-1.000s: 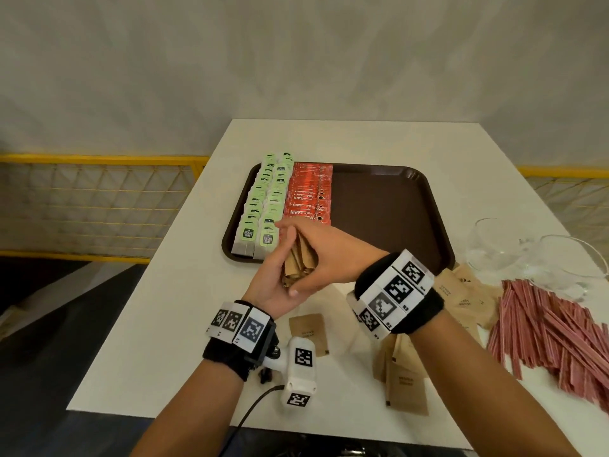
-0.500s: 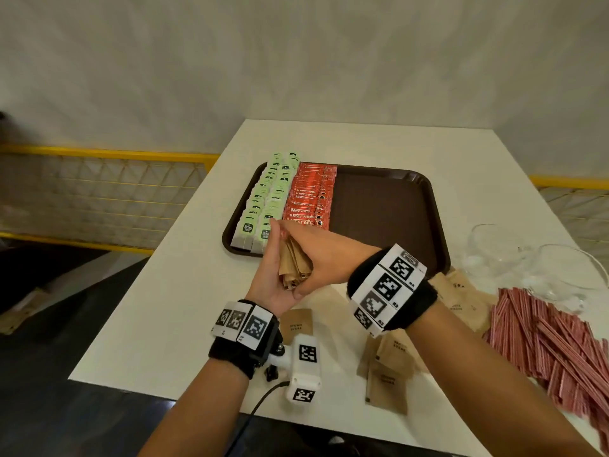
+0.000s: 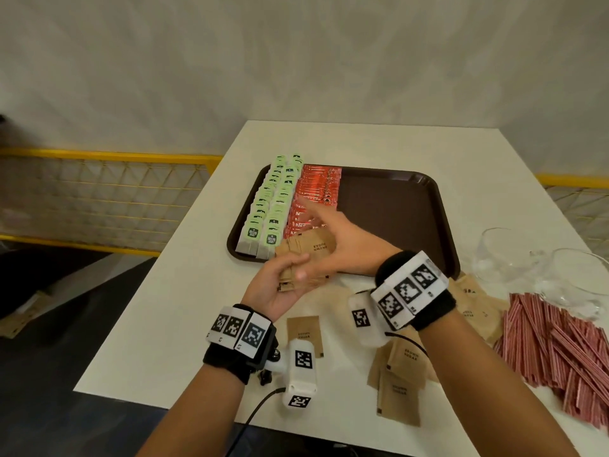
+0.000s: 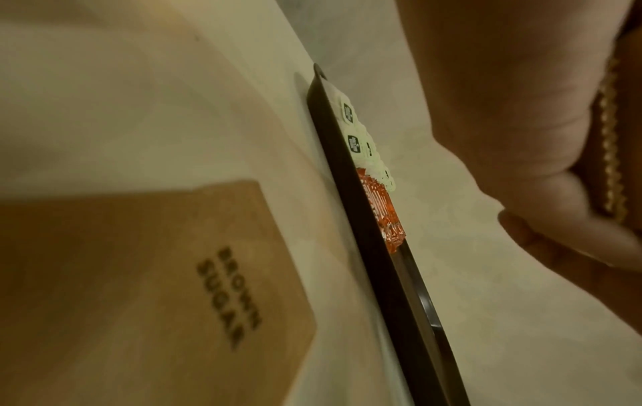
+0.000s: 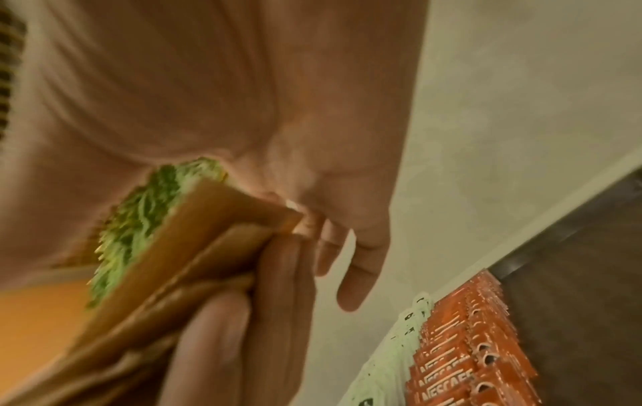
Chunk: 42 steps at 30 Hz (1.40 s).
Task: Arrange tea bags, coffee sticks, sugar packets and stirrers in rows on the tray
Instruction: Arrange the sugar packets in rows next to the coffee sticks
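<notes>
My left hand (image 3: 280, 288) grips a stack of brown sugar packets (image 3: 308, 255) just above the tray's near edge; its fingers (image 5: 243, 316) wrap the stack (image 5: 194, 247). My right hand (image 3: 333, 235) lies against the top of the stack, with straight fingers (image 5: 361, 247) pointing over the coffee sticks. On the brown tray (image 3: 395, 209), green tea bags (image 3: 270, 209) fill the left rows and red coffee sticks (image 3: 316, 189) lie beside them. The tray's right half is bare. Red stirrers (image 3: 560, 344) lie heaped on the table at the right.
Loose sugar packets lie on the white table near me (image 3: 303, 334), (image 3: 398, 384) and behind my right wrist (image 3: 474, 305). Two glass bowls (image 3: 504, 255), (image 3: 583, 285) stand right of the tray. A yellow railing (image 3: 108, 156) runs past the table's left edge.
My right hand has uncurled from around the stack and its fingers now stretch out. The stack has tilted so a printed face shows. Both hands stay at the tray's near edge.
</notes>
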Motion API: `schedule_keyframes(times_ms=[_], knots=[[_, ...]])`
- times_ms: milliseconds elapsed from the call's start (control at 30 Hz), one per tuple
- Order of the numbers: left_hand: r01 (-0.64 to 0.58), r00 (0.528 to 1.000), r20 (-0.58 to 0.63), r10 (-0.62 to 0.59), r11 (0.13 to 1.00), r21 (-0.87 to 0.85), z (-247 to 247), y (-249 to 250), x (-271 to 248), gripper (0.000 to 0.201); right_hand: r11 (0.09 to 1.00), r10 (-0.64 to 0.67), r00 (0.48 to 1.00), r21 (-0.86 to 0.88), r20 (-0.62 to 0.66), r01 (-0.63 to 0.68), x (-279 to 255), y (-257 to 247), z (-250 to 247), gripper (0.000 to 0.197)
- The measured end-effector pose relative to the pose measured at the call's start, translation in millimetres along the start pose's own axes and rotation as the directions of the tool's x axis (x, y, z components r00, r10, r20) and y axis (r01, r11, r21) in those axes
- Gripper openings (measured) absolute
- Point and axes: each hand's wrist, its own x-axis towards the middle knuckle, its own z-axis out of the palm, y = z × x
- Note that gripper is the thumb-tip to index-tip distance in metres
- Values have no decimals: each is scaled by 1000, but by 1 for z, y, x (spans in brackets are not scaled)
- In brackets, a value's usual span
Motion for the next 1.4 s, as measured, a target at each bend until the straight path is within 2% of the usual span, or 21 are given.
schedule_keyframes(times_ms=[67,167,300,433,533,600,767,933,1067,1200,1400], knots=[[-28,999,-22,28,999,30,-1,5,1,40,993,59,993,104,-106,-48,2,6,-3,84],[-72,996,-56,75,996,44,-7,10,5,44,954,151,981,279,-125,-111,6,15,-2,50],[-80,997,-15,81,996,33,-16,17,10,77,872,199,970,477,-136,-112,10,19,-1,32],[-28,999,32,29,999,-30,-20,25,14,78,786,259,948,611,-186,-95,12,24,-1,31],[-13,999,-35,15,998,60,-19,27,18,54,756,270,943,649,-196,-82,13,28,2,32],[-18,996,-87,28,993,116,-17,28,20,47,750,259,948,657,-183,-78,12,29,3,33],[-42,985,-160,70,984,173,-15,26,21,45,736,250,960,670,-127,-103,9,30,2,31],[-60,981,-173,89,985,164,-17,27,22,41,729,308,928,679,-208,-89,3,37,-9,34],[-48,978,-192,83,982,180,-17,32,23,36,669,242,948,743,-205,-10,-3,36,-19,36],[-46,975,-205,88,978,201,-15,34,23,35,642,169,981,766,-98,-33,-4,29,-24,30],[-32,987,-150,60,983,181,-11,36,21,39,737,196,980,666,-46,-116,0,23,-25,23]])
